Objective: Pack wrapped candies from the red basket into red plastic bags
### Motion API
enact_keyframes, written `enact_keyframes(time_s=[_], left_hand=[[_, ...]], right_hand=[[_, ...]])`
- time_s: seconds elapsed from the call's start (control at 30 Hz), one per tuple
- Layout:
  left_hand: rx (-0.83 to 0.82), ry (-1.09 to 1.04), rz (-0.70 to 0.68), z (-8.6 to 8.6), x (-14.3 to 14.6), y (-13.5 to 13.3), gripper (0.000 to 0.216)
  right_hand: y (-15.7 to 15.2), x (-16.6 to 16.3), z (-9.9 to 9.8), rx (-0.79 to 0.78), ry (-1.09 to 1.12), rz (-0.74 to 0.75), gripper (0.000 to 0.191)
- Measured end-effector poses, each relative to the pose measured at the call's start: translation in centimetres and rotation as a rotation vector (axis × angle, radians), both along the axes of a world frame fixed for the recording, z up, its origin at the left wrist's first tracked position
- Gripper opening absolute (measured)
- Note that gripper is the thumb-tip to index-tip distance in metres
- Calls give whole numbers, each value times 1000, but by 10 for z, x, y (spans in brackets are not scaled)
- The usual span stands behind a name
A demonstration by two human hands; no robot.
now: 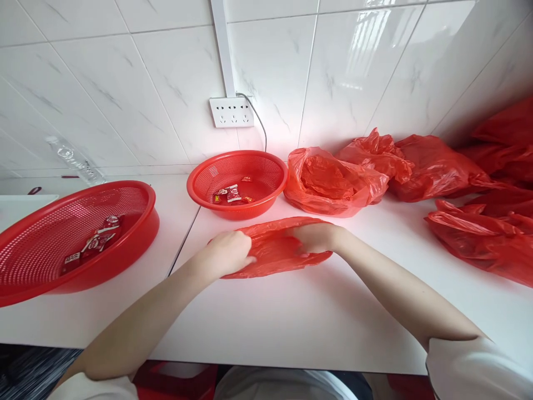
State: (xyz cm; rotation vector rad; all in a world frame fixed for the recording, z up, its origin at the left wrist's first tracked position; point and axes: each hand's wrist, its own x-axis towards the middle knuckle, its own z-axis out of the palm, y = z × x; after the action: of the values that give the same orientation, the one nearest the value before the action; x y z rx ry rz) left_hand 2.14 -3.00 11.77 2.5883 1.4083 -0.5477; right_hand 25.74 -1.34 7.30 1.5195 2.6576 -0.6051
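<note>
A red plastic bag (270, 255) lies spread wide on the white table in front of me, its mouth facing up. My left hand (231, 253) is closed on the bag's left edge, the fingers curled over the film and partly hidden. Inside the mouth at the right is my right hand (314, 236), with thumb and fingers apart and the fingertips partly hidden by red film. Just beyond the bag stands a red perforated basket (266, 205) with several small wrapped packets (234, 193) in it.
At the left, a larger red basket (141, 239) holds more red packets (97, 243). A red bag (333, 203) stands with its mouth open at the back, beside filled red bags (433, 166). Another red bag (478, 239) lies right. A clear bottle (79, 161) and wall socket (231, 113) are behind.
</note>
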Motion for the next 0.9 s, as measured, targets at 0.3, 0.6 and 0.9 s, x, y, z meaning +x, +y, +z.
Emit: enact_keyframes(time_s=[0.3, 0.6, 0.9], left_hand=[[199, -156, -214, -40, -5, 11, 46], [124, -135, -23, -66, -17, 26, 75], [179, -275, -144, -57, -17, 26, 46]], right_hand=[[-3, -25, -5, 75, 59, 57, 40], [-14, -8, -39, -132, 27, 167, 80], [-15, -1, -9, 60, 363, 272, 29]])
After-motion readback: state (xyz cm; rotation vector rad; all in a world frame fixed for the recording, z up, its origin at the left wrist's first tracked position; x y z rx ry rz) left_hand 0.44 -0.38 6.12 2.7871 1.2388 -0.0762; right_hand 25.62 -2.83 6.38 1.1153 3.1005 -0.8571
